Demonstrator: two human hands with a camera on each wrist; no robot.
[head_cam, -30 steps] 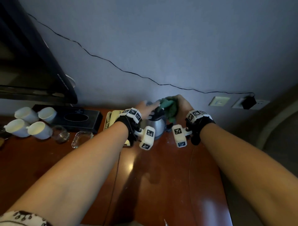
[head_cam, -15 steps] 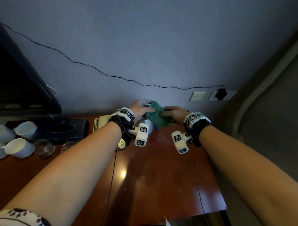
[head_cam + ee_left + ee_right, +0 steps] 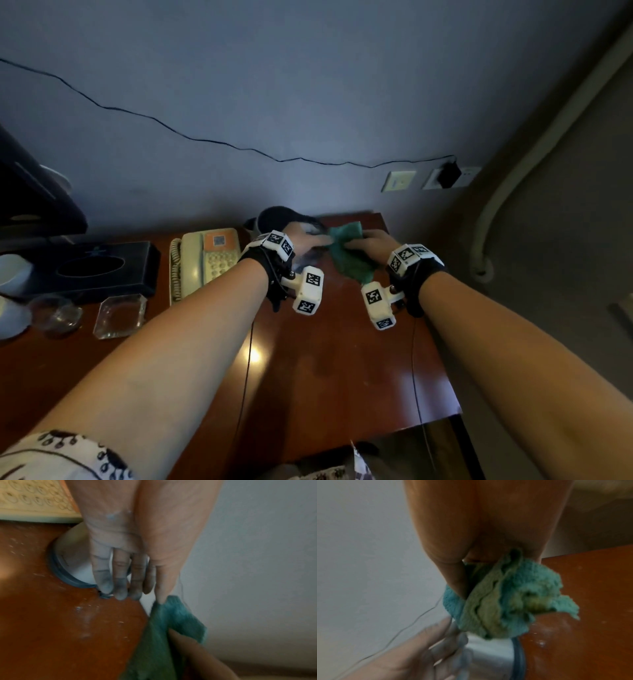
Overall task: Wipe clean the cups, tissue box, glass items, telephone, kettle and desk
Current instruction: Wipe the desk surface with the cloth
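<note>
At the desk's (image 3: 342,359) back right corner, the left hand (image 3: 301,236) lays straight fingers against the kettle (image 3: 73,561) to steady it, while the right hand (image 3: 371,245) clutches the bunched green cloth (image 3: 349,260), apparently to wipe beside its base.

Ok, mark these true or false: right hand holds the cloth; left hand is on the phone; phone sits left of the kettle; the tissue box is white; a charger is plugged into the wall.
1. The right hand holds the cloth: true.
2. The left hand is on the phone: false, it is on the kettle.
3. Phone sits left of the kettle: true.
4. The tissue box is white: false, black.
5. A charger is plugged into the wall: true.
</note>
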